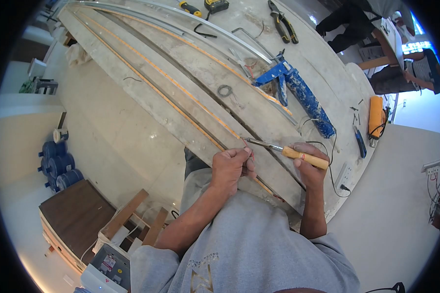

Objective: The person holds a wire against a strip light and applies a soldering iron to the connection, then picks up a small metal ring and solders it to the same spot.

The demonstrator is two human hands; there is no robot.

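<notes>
Two hands work: right hand (309, 163) grips soldering iron (283, 150), left hand (232, 166) pinches thin wires (251, 155).

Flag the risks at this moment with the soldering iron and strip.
The soldering iron tip sits right beside the left hand fingers pinching the wire at the strip: a burn looks possible. The iron's cord loops by the right hand and could snag. The caulking gun lies close and could be knocked.

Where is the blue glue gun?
In the head view, the blue caulking gun lies on the workbench, up and right of the soldering iron in the right hand.
</notes>
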